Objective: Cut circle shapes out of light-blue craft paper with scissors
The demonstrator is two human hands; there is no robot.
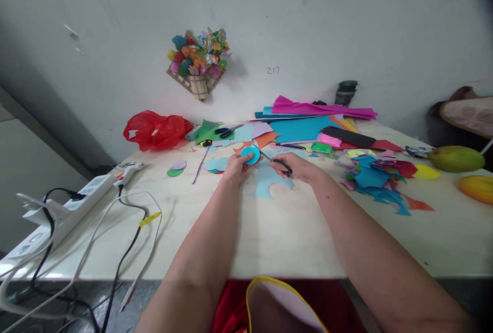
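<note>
Between its thumb and fingers my left hand (235, 169) pinches a round blue paper disc (250, 155) above the table. My right hand (295, 167) is closed around the black handles of a pair of scissors (284, 166), whose blades point left to the disc's edge. Whether the blades are biting into the paper I cannot tell. Under my hands lies a light blue paper offcut (265, 184) with rounded cut-outs. Left of my left hand rests a small pile of cut paper circles (215, 165).
Power strip (82, 204) and cables run along the left side. A red plastic bag (156, 130), a second pair of scissors (228, 131) and coloured sheets (296, 130) lie at the back. Paper scraps (372, 173), a green mango (456, 159) and an orange-yellow fruit (477, 188) are on the right.
</note>
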